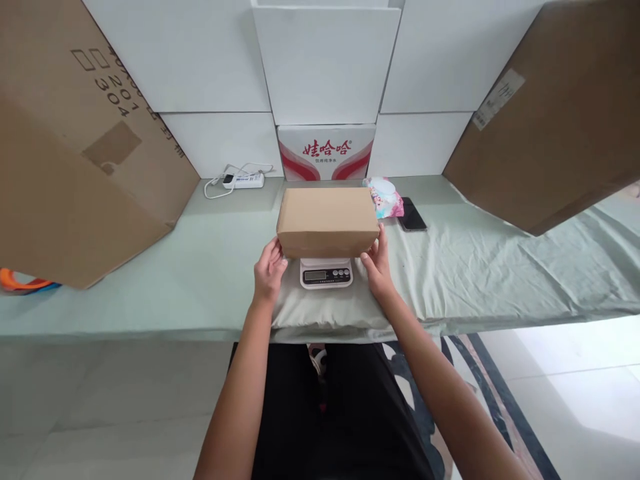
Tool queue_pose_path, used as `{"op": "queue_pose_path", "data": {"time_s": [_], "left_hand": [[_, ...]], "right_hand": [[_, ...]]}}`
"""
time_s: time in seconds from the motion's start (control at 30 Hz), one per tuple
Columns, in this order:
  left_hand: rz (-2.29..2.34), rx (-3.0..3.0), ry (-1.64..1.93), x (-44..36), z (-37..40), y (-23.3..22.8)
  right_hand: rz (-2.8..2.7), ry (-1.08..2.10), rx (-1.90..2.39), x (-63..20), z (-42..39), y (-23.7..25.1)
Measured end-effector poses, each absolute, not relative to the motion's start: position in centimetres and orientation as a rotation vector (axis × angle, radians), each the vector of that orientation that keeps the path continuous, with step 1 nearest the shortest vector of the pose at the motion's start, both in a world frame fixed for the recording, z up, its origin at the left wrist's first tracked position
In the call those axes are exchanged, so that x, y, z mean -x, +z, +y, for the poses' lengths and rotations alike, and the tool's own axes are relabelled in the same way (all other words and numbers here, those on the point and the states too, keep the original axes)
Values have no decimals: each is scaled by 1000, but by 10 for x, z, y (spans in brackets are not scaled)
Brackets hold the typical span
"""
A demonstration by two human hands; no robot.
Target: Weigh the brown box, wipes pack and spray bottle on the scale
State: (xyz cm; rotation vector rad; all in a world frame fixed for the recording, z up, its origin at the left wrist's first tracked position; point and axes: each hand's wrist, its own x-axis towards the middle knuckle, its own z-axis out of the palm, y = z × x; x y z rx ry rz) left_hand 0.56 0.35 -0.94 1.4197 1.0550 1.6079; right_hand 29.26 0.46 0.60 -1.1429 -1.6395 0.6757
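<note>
A closed brown cardboard box [328, 211] sits on or just above a white digital scale [326, 283]; I cannot tell whether it rests on the platform, which the box hides. The scale's front panel, with a small display and several round buttons, shows below the box. My left hand [270, 267] grips the box at its lower left corner, thumb in front and fingers curled round the side. At the opposite corner, my right hand [378, 264] holds the box the same way, with its fingertips along the right side.
Behind the box stand a printed white carton [327, 152] and white panels. A power strip [244, 180] with a cable lies back left, a colourful soft pack [384, 196] and a phone [412, 215] back right. Large cardboard sheets [75, 193] flank both sides. Orange tape [20, 283] lies far left.
</note>
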Motion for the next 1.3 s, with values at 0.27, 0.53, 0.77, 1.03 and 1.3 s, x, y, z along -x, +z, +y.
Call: {"op": "queue_pose_path", "data": {"time_s": [0.27, 0.53, 0.77, 1.03, 1.3], "left_hand": [[1050, -1432, 1642, -6, 8, -14], [1042, -1448, 1670, -8, 5, -14], [1029, -1437, 1583, -7, 6, -17], [1025, -1435, 1590, -6, 6, -20], [1027, -1505, 1646, -1, 53, 12]], "right_hand": [[-1540, 743, 1114, -284, 0, 3], [-1531, 671, 1150, -286, -2, 3], [-1522, 681, 1160, -288, -2, 2], [-1513, 699, 1090, -288, -1, -1], [-1456, 724, 805, -285, 52, 39]]}}
